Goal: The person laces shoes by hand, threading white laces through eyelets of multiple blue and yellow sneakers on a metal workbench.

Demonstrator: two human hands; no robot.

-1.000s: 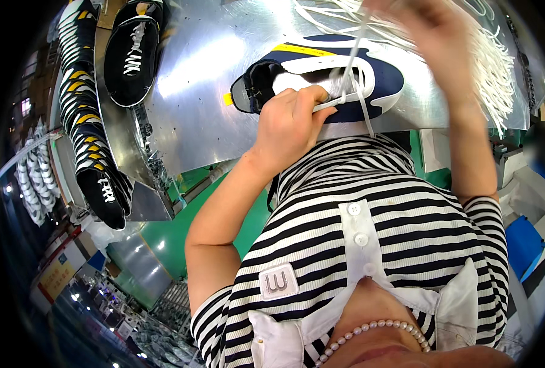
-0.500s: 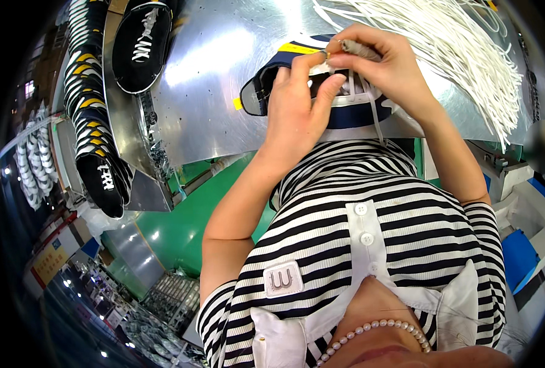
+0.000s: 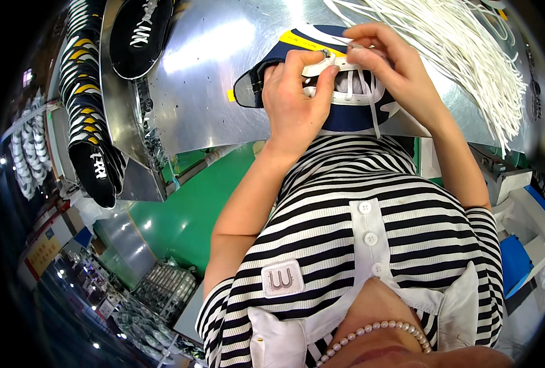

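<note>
On the metal table (image 3: 205, 113), close to the front edge and just before the striped shirt (image 3: 370, 178): a navy and white shoe (image 3: 346, 119), opening upward. Long axis running left to right, nearly level across the view and roughly along the table's front edge. Heel and its small yellow tab (image 3: 230, 95) toward the person's left, toe toward the right, yellow stripe (image 3: 303, 43) on the far side. Over the shoe's middle, the left hand (image 3: 297, 98), narrow, thumb and forefinger pinching at the white lace-hole edge. Just beside it, over the front half, the right hand (image 3: 401, 67), fingers curled, thumb near the fingertips; impossible to tell whether anything is gripped there. Across the front part, a white lace (image 3: 374, 113), trailing over the near side toward the person. Farther right, past the right hand, a spread bundle of white laces (image 3: 475, 73). Well apart on the left, a second shoe (image 3: 138, 55) with white lacing, long axis running away from the person, and beyond it a long row of shoes (image 3: 82, 92).
</note>
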